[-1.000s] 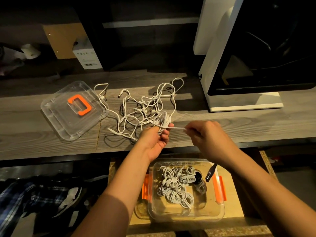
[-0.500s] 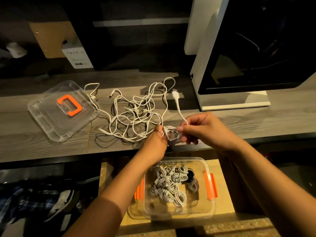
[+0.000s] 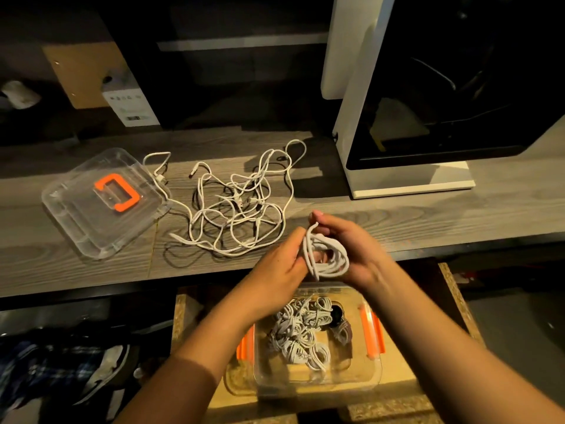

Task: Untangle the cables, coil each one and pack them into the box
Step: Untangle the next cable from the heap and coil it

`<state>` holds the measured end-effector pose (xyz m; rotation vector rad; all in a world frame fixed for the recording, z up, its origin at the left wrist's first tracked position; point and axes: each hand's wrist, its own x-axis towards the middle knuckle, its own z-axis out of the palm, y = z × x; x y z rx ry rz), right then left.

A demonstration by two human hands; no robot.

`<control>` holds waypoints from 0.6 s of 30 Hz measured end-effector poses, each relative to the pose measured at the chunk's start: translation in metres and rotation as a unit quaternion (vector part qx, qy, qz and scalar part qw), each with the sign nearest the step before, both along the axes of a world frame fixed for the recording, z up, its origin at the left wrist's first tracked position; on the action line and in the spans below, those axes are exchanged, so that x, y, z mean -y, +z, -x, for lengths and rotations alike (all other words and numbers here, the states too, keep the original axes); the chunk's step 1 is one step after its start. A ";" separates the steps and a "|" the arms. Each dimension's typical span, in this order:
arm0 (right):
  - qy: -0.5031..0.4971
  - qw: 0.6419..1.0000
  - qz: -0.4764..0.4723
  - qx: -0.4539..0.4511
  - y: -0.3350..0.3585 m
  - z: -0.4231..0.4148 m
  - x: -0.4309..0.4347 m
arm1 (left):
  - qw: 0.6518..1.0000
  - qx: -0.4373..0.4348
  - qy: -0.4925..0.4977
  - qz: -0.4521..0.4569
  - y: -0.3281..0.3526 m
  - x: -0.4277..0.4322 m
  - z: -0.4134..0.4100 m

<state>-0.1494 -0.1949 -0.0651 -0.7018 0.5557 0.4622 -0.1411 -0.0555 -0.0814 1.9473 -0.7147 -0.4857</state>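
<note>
1. The left hand [image 3: 279,266] gripped the left side of a coiled white cable [image 3: 331,258], fingers curled round its loops.
2. The right hand [image 3: 351,246] cradled the same coil from behind, and its fingertips pinched the strand at the top.
3. The coil hung over the front edge of the wooden table [image 3: 428,218], just above the clear box [image 3: 368,381].
4. That box sat on a lower board and held several coiled cables.
5. A tangle of loose white cables [image 3: 241,209] lay on the table beside the clear lid [image 3: 76,215] — orange handle up.
</note>
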 end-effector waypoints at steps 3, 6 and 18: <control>-0.157 0.981 -0.106 -0.042 -0.013 0.005 -0.019 | 0.988 -0.039 0.142 0.045 -0.013 0.007 0.009; -0.225 0.974 -0.022 0.001 -0.030 0.014 -0.044 | 0.894 -0.222 0.307 0.238 -0.017 0.022 0.012; -0.258 0.853 0.430 0.144 -0.056 0.036 -0.049 | 0.727 -0.377 0.477 0.318 -0.026 0.053 0.012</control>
